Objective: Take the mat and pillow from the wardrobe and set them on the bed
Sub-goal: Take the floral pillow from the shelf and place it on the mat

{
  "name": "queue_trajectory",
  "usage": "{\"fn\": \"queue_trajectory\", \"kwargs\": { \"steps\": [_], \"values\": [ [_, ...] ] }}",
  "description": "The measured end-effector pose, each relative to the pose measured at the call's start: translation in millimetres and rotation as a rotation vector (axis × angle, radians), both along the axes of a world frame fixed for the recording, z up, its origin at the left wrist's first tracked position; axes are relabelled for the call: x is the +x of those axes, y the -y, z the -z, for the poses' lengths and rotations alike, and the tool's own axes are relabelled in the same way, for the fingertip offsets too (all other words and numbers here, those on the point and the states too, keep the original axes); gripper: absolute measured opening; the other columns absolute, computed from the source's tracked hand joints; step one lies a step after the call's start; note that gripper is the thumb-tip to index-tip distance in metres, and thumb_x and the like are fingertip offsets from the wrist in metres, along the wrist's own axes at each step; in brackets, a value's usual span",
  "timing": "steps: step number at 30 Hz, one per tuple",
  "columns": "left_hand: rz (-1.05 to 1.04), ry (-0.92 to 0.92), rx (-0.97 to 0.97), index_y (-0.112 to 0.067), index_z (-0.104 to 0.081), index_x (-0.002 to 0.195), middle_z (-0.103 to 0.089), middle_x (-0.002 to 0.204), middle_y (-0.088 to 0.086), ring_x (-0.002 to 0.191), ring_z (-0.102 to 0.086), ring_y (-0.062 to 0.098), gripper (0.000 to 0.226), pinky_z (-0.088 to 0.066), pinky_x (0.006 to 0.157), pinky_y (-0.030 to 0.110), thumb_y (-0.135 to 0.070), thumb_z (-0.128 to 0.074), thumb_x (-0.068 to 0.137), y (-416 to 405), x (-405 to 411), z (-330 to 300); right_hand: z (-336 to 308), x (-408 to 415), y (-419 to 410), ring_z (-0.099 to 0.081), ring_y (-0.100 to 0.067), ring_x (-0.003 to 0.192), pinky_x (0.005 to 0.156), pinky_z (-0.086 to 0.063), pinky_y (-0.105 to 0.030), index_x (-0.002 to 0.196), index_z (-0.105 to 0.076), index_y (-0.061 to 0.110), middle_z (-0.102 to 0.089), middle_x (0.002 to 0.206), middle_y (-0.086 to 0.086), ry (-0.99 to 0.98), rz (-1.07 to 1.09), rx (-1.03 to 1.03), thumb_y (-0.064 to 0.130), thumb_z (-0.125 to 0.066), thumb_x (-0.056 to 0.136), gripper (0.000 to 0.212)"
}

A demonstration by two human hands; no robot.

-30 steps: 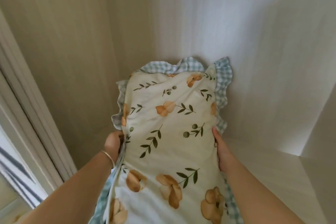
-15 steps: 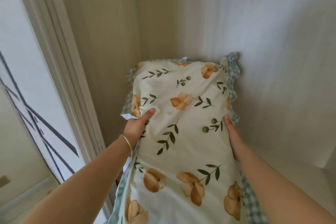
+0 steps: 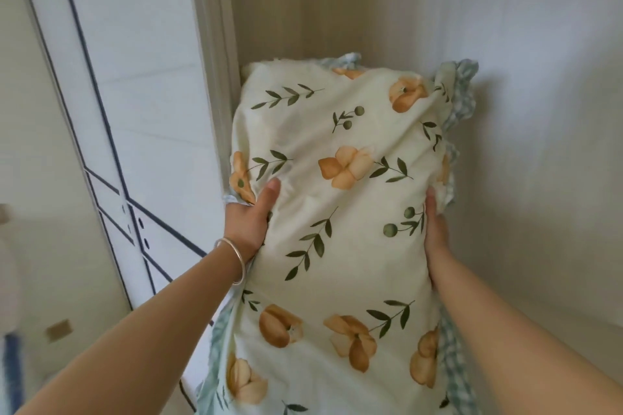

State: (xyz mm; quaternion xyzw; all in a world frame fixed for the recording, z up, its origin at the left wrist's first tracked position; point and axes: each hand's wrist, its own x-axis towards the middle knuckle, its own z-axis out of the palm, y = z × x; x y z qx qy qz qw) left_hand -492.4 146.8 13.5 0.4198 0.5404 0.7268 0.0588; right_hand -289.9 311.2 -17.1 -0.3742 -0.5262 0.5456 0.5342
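Note:
A cream pillow point(image 3: 340, 232) with orange flowers, green leaves and a green checked frill stands lengthwise in front of me, held in the air at the wardrobe opening. My left hand point(image 3: 251, 217) grips its left edge, thumb on the front, a silver bangle on the wrist. My right hand point(image 3: 436, 239) presses and grips its right edge. The pillow's lower end runs out of the frame. No mat or bed is in view.
The wardrobe's pale inner walls point(image 3: 526, 84) lie behind and to the right of the pillow. Its door frame edge point(image 3: 212, 54) rises just left of the pillow. Further left stands a white door point(image 3: 135, 104) with dark blue lines.
The pillow has come out and leftward from the wardrobe's inner corner, with both hands still on its edges. My view has swung left, so the white door and the room now show.

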Motion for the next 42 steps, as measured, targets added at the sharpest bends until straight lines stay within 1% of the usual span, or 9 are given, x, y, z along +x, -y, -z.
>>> {"fn": "queue_trajectory", "kwargs": {
  "steps": [7,10,13,16,19,21,25,36,42],
  "values": [
    [-0.146,-0.177,0.079,-0.054,-0.042,0.115,-0.061,0.121,-0.006,0.113,-0.058,0.009,0.052,-0.043,0.099,0.024,-0.053,-0.06,0.066,77.2,-21.1,-10.4,-5.2,-36.9,55.7,-0.051,-0.023,0.086,0.066,-0.041,-0.03,0.113,-0.055,-0.009,-0.056,0.083,-0.012,-0.052,0.116,0.103,0.044,-0.026,0.099,0.062],
    [-0.228,-0.24,0.084,-0.054,-0.047,0.103,-0.063,0.108,-0.005,0.106,-0.061,0.012,0.038,-0.045,0.097,0.028,-0.051,-0.057,0.066,109.1,-32.0,-9.3,2.2,-58.0,79.9,-0.054,-0.023,0.089,0.076,-0.043,-0.031,0.108,-0.055,0.005,-0.055,0.085,-0.005,-0.082,0.125,0.134,0.055,-0.028,0.094,0.058],
    [-0.31,-0.281,0.1,-0.058,-0.049,0.103,-0.062,0.1,-0.012,0.095,-0.06,-0.01,0.035,-0.046,0.09,0.014,-0.051,-0.054,0.068,141.8,-49.5,-0.7,6.9,-80.1,107.4,-0.049,-0.01,0.072,0.079,-0.037,-0.031,0.087,-0.052,0.016,-0.049,0.075,0.006,-0.067,0.088,0.143,0.053,-0.029,0.094,0.044],
    [-0.401,-0.208,0.076,-0.037,-0.061,0.095,-0.067,0.096,0.013,0.098,-0.064,0.029,0.032,-0.05,0.089,0.038,-0.054,-0.053,0.069,176.4,-76.7,17.5,2.6,-102.2,140.8,-0.055,-0.022,0.083,0.08,-0.041,-0.034,0.11,-0.057,-0.003,-0.061,0.089,-0.013,-0.021,0.023,0.249,0.039,-0.026,0.1,0.053],
    [-0.5,-0.196,0.049,-0.057,-0.055,0.097,-0.062,0.091,0.002,0.085,-0.06,0.017,0.027,-0.047,0.084,0.031,-0.054,-0.049,0.071,216.0,-98.7,34.6,-2.2,-131.7,171.3,-0.059,-0.041,0.097,0.085,-0.045,-0.047,0.111,-0.051,-0.017,-0.06,0.108,-0.036,-0.034,-0.041,0.344,0.037,-0.027,0.1,0.06],
    [-0.566,-0.162,0.044,-0.06,-0.047,0.101,-0.06,0.097,-0.008,0.09,-0.059,0.005,0.031,-0.043,0.087,0.024,-0.055,-0.048,0.07,241.0,-111.4,44.5,-2.8,-157.2,188.6,-0.06,-0.031,0.084,0.076,-0.046,-0.042,0.097,-0.059,-0.009,-0.064,0.096,-0.033,-0.011,-0.096,0.385,0.047,-0.029,0.094,0.063],
    [-0.715,-0.145,-0.017,-0.034,-0.042,0.12,-0.056,0.112,-0.001,0.104,-0.054,0.016,0.051,-0.04,0.089,0.02,-0.054,-0.046,0.072,292.7,-138.1,63.8,7.2,-205.3,220.9,-0.055,-0.025,0.069,0.065,-0.037,-0.028,0.062,-0.05,0.016,-0.054,0.063,-0.005,0.085,-0.214,0.381,0.045,-0.028,0.095,0.05],
    [-0.911,0.093,-0.381,-0.016,-0.055,0.123,-0.066,0.111,0.008,0.103,-0.061,0.028,0.082,-0.048,0.096,0.046,-0.078,-0.042,0.07,383.7,-216.6,120.7,43.7,-332.9,269.3,-0.058,-0.028,0.094,0.082,-0.044,-0.033,0.099,-0.061,0.007,-0.064,0.101,-0.016,0.306,-0.567,0.416,0.047,-0.021,0.099,0.057],
    [-0.939,0.354,-0.351,-0.011,-0.052,0.129,-0.062,0.119,0.008,0.11,-0.057,0.026,0.058,-0.044,0.099,0.035,-0.05,-0.056,0.086,391.2,-268.6,152.6,77.1,-427.4,272.1,-0.056,-0.032,0.09,0.076,-0.042,-0.034,0.104,-0.06,-0.006,-0.063,0.108,-0.024,0.514,-0.709,0.399,0.051,-0.017,0.098,0.071]
  ]
}}
